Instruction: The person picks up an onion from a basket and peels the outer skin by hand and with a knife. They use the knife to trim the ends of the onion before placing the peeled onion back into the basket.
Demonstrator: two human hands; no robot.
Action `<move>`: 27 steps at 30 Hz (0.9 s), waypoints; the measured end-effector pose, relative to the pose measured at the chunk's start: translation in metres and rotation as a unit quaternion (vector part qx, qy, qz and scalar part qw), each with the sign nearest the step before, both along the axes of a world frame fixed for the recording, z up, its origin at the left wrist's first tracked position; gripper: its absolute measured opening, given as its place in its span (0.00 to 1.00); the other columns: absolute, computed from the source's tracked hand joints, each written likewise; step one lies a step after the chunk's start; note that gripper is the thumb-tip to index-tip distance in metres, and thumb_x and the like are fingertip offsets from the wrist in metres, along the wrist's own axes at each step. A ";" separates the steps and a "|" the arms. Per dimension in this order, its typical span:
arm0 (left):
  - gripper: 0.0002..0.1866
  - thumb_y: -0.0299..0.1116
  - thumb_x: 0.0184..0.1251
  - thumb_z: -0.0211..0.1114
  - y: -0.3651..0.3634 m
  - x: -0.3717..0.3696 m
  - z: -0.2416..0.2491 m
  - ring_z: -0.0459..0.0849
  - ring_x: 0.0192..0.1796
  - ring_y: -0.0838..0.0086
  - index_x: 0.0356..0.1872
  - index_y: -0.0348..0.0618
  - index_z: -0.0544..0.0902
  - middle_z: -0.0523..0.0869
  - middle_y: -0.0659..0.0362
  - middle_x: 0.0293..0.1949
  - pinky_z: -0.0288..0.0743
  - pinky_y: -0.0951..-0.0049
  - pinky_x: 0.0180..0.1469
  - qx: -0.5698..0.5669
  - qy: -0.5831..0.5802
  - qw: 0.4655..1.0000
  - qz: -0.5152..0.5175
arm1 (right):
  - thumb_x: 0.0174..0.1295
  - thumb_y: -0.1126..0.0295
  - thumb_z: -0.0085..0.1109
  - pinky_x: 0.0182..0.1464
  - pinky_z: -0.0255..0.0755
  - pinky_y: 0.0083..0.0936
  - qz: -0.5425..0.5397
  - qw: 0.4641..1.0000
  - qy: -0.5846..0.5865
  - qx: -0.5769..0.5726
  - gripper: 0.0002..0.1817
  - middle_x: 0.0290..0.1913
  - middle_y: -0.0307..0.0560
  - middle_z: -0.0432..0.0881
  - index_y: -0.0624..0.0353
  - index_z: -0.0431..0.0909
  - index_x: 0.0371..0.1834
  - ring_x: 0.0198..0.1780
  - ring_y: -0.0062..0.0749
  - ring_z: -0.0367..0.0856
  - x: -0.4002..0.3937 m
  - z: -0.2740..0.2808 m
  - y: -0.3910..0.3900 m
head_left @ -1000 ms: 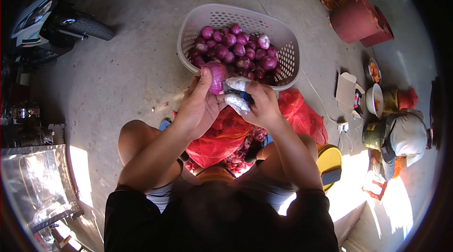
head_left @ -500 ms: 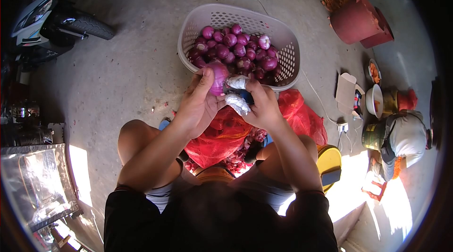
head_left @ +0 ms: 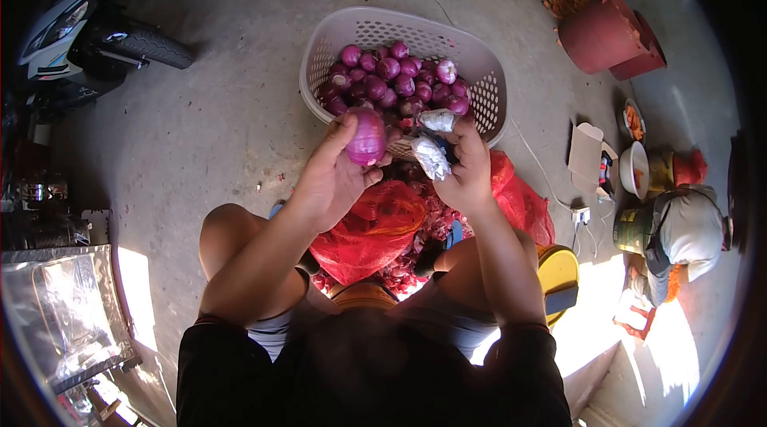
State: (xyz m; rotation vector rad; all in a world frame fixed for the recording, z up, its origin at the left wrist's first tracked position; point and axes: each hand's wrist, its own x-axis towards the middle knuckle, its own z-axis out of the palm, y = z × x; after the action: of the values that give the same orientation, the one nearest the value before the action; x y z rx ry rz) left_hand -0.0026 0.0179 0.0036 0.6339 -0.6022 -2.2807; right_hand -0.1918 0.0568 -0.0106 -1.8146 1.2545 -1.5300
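Observation:
My left hand (head_left: 326, 175) is closed round a large red onion (head_left: 367, 137), its purple skin smooth and shiny, held near the front rim of the basket. To its right, apart from the onion, is my right hand (head_left: 466, 169). Silver wrapping (head_left: 431, 157) covers its thumb and forefinger tips. Those fingers curl about a small dark blue thing, mostly hidden, whose kind I cannot make out. Behind both hands, a grey perforated plastic basket (head_left: 315, 55) holds many red onions (head_left: 388, 68). Between my legs lie a red mesh sack (head_left: 363, 235) and loose onion skins (head_left: 435, 223).
Another person (head_left: 691, 227) sits bent over at the right, near a white bowl (head_left: 635, 169) and an open carton (head_left: 587, 157). Red tubs (head_left: 603, 31) lie at the upper right. A motorcycle (head_left: 88, 35) stands upper left. A yellow lid (head_left: 558, 271) with a phone-like object is beside my right knee.
My right hand has moved away from the onion to the right, opening a gap between the hands. The left hand keeps the onion, now turned a little.

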 end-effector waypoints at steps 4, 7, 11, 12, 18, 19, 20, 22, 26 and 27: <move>0.17 0.50 0.69 0.54 -0.001 0.000 0.000 0.78 0.43 0.78 0.51 0.56 0.67 0.81 0.62 0.46 0.68 0.77 0.41 0.004 0.010 1.000 0.006 | 0.51 0.75 0.65 0.43 0.77 0.31 0.028 0.998 0.045 0.016 0.25 0.41 0.53 0.84 0.60 0.63 0.51 0.43 0.47 0.84 -0.004 -0.001 0.002; 0.17 0.48 0.69 0.55 0.001 -0.001 -0.004 0.78 0.45 0.78 0.53 0.56 0.66 0.79 0.63 0.48 0.70 0.75 0.44 0.002 -0.005 1.000 0.019 | 0.47 0.71 0.67 0.36 0.75 0.39 0.059 0.985 0.139 0.080 0.30 0.38 0.54 0.83 0.59 0.60 0.51 0.38 0.55 0.82 -0.005 0.001 0.007; 0.21 0.50 0.71 0.49 0.008 -0.008 0.007 0.76 0.52 0.76 0.58 0.52 0.67 0.77 0.63 0.52 0.69 0.73 0.54 -0.026 -0.037 0.998 0.045 | 0.46 0.72 0.67 0.34 0.74 0.39 0.062 0.985 0.154 0.049 0.31 0.36 0.54 0.82 0.58 0.61 0.53 0.36 0.56 0.82 0.003 0.007 0.008; 0.20 0.49 0.71 0.49 0.008 -0.009 0.007 0.76 0.53 0.76 0.58 0.52 0.67 0.77 0.63 0.52 0.69 0.73 0.54 -0.030 -0.035 0.998 0.045 | 0.45 0.72 0.67 0.34 0.74 0.39 0.063 0.986 0.149 0.047 0.31 0.36 0.54 0.82 0.58 0.62 0.53 0.37 0.55 0.82 0.003 0.008 0.007; 0.19 0.48 0.72 0.49 0.009 -0.007 0.001 0.75 0.53 0.76 0.57 0.53 0.67 0.77 0.64 0.52 0.69 0.73 0.53 -0.044 -0.033 0.997 0.047 | 0.44 0.77 0.65 0.38 0.75 0.37 0.077 0.991 0.101 0.033 0.26 0.39 0.54 0.81 0.57 0.69 0.50 0.40 0.53 0.82 0.004 0.004 0.003; 0.19 0.48 0.72 0.49 0.009 -0.006 0.000 0.75 0.53 0.77 0.57 0.52 0.67 0.77 0.64 0.52 0.69 0.73 0.52 -0.039 -0.032 0.998 0.040 | 0.44 0.77 0.65 0.39 0.75 0.36 0.083 0.991 0.097 0.039 0.26 0.39 0.54 0.81 0.57 0.69 0.50 0.40 0.53 0.82 0.004 0.005 0.003; 0.19 0.48 0.72 0.49 0.009 -0.006 0.000 0.76 0.53 0.77 0.57 0.52 0.68 0.77 0.64 0.52 0.70 0.73 0.51 -0.034 -0.030 0.998 0.032 | 0.44 0.78 0.65 0.40 0.75 0.36 0.088 0.991 0.093 0.046 0.26 0.39 0.53 0.81 0.57 0.69 0.50 0.40 0.53 0.82 0.004 0.005 0.003; 0.19 0.48 0.71 0.50 0.009 -0.007 0.002 0.76 0.51 0.77 0.57 0.53 0.68 0.77 0.64 0.52 0.70 0.73 0.50 -0.039 -0.034 0.998 0.034 | 0.44 0.79 0.64 0.41 0.76 0.34 0.091 0.991 0.090 0.046 0.26 0.40 0.54 0.82 0.58 0.69 0.50 0.41 0.51 0.83 0.003 0.006 0.003; 0.20 0.50 0.70 0.52 0.009 -0.005 0.004 0.76 0.50 0.78 0.58 0.55 0.67 0.77 0.65 0.51 0.70 0.72 0.49 -0.034 -0.036 0.998 0.029 | 0.47 0.79 0.64 0.44 0.76 0.30 0.089 0.995 0.046 0.029 0.25 0.43 0.54 0.82 0.61 0.68 0.50 0.43 0.46 0.84 -0.001 -0.003 0.001; 0.21 0.48 0.69 0.53 0.008 -0.003 0.004 0.76 0.51 0.78 0.58 0.55 0.66 0.76 0.64 0.51 0.70 0.72 0.49 -0.037 -0.023 0.999 0.015 | 0.48 0.79 0.64 0.44 0.76 0.29 0.090 0.995 0.023 0.027 0.24 0.43 0.54 0.82 0.62 0.67 0.49 0.44 0.45 0.84 -0.002 -0.005 0.000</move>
State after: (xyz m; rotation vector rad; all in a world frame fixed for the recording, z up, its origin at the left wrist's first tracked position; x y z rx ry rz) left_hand -0.0054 0.0256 0.0072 0.6573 -0.6914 -2.2107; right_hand -0.1942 0.0569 -0.0160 -1.8820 1.1083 -1.3527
